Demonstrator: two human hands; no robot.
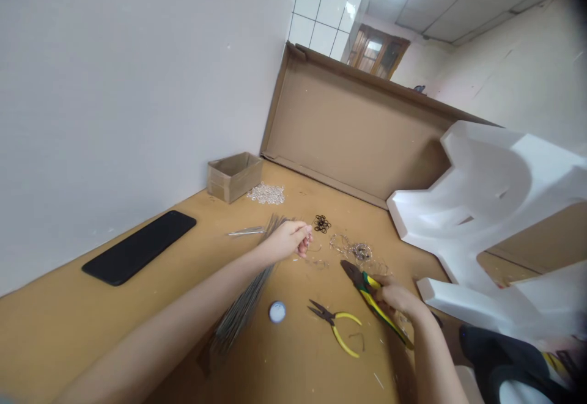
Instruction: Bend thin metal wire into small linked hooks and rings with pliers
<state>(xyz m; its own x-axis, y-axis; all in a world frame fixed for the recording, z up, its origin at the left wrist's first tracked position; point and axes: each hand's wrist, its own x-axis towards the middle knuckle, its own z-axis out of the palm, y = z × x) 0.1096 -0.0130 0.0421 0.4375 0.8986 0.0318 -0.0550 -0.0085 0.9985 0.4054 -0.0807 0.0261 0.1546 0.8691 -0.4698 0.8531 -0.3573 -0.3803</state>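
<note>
My left hand is closed in a pinch above the brown table, holding something thin I cannot make out, near a small heap of black rings. My right hand grips green-and-yellow pliers, their jaws pointing at a tangle of thin wire and metal rings. A second pair of pliers with yellow handles lies between my arms. A bundle of grey wire rods runs under my left forearm.
A black phone lies at the left by the white wall. A small cardboard box and a pile of clear beads sit at the back. Tweezers, a white round cap, a large cardboard sheet and white foam packing are around.
</note>
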